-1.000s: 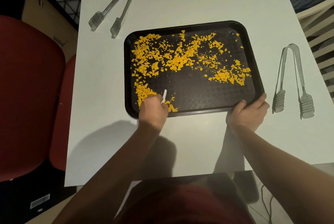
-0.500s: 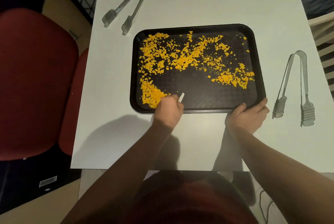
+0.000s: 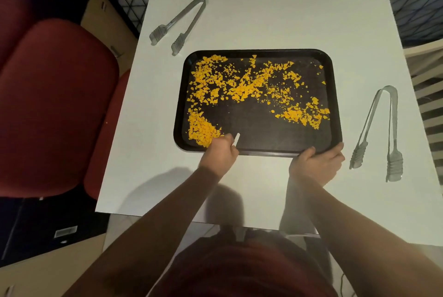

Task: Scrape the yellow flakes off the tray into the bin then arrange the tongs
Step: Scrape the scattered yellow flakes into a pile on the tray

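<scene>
At the table's (image 3: pixel 275 21) near edge, we had scraped yellow flakes (image 3: pixel 201 130) into a heap in the tray's (image 3: pixel 335 81) near-left corner.
Our left hand (image 3: pixel 219 151) gripped a thin white scraper (image 3: pixel 236 139); our right hand (image 3: pixel 316 162) clamped the glossy black rim. Brittle shards covered the far half; both metal tongs (image 3: pixel 178 22) lay untouched; no bin showed.

One view, from our head, looking down.
We look steeply down on the white table (image 3: pixel 263 16), close above its near edge; all four corners show.

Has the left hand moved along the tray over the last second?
Yes. The left hand has slid right along the near rim of the tray, away from its near-left corner.
</scene>
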{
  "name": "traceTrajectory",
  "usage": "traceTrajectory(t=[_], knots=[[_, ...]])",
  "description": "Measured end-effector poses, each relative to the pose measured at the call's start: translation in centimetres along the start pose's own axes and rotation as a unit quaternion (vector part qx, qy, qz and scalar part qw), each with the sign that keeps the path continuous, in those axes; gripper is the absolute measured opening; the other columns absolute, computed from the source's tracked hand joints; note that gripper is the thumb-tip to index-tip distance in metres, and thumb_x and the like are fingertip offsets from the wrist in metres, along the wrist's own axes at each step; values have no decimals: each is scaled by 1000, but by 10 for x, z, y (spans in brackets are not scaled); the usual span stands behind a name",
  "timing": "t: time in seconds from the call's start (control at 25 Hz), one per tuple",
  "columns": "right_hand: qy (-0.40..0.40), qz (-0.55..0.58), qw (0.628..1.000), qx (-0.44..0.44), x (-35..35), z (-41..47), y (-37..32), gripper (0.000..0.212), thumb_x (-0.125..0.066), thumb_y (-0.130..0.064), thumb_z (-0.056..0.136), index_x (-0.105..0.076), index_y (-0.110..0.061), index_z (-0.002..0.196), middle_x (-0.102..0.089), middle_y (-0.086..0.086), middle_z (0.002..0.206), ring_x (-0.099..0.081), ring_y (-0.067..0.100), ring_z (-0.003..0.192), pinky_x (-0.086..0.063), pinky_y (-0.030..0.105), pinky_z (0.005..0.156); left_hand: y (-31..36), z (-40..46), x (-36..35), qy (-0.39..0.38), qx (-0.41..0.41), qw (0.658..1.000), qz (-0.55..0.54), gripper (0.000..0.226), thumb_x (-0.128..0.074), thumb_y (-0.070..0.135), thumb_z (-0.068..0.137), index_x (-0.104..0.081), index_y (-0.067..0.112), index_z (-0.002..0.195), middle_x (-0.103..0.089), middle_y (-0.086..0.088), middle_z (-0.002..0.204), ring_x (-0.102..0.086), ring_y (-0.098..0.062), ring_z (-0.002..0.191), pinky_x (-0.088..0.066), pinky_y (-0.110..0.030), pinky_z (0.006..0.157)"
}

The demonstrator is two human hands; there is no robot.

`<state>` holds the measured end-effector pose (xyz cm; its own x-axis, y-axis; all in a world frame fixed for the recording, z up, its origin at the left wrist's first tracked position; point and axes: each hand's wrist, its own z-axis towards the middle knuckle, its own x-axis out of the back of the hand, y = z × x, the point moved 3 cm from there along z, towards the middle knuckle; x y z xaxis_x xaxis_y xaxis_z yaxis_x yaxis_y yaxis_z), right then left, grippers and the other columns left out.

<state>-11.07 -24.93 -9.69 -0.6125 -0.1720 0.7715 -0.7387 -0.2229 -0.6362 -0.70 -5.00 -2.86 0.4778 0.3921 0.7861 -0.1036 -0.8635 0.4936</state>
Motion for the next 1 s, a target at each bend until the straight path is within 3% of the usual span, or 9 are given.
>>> traceTrajectory(t=[0.24,0.36,0.44,0.72,0.92,1.0], knots=[[-21,32,999,-13,9,1,-3,68,-49,-21,81,-23,-4,141,-44,22,119,-45,40,106,-38,45,87,-24,-7,31,77,30,997,-8,13,-50,7,85,-61,1,86,-56,-13,73,-56,-31,70,-38,-28,59],[-37,36,999,-16,12,2,-4,68,-51,-20,81,-23,-4,142,-45,22,120,-45,40,108,-37,44,89,-4,-8,23,18,7,998,-56,13,-54,7,81,-67,5,81,-55,-8,65,-50,-24,61,-37,-25,58],[-56,35,997,-26,15,6,-6,69,-52,-18,80,-23,-6,142,-44,22,122,-45,40,109,-37,44,90,-4,-9,17,-9,5,1000,-27,13,-53,5,79,-64,7,72,-57,-10,64,-49,-24,61,-37,-25,59],[-108,-12,993,-54,17,15,-10,69,-48,-14,85,-15,-9,145,-39,22,130,-43,40,114,-37,44,91,-33,-7,45,43,67,995,66,13,-57,8,81,-65,0,77,-55,-15,72,-55,-31,68,-41,-29,60],[-130,-44,990,-44,15,16,-9,67,-45,-18,90,-10,-8,146,-36,22,132,-42,40,116,-37,46,91,2,-12,18,-6,0,1000,-30,12,-54,5,80,-66,4,79,-56,-10,67,-51,-24,62,-35,-23,57],[-138,-50,988,-40,14,17,-8,67,-44,-19,90,-9,-8,146,-36,22,133,-42,40,115,-38,46,90,3,-12,13,-10,13,999,-28,12,-54,4,79,-64,5,75,-55,-11,66,-50,-24,62,-35,-23,56]])
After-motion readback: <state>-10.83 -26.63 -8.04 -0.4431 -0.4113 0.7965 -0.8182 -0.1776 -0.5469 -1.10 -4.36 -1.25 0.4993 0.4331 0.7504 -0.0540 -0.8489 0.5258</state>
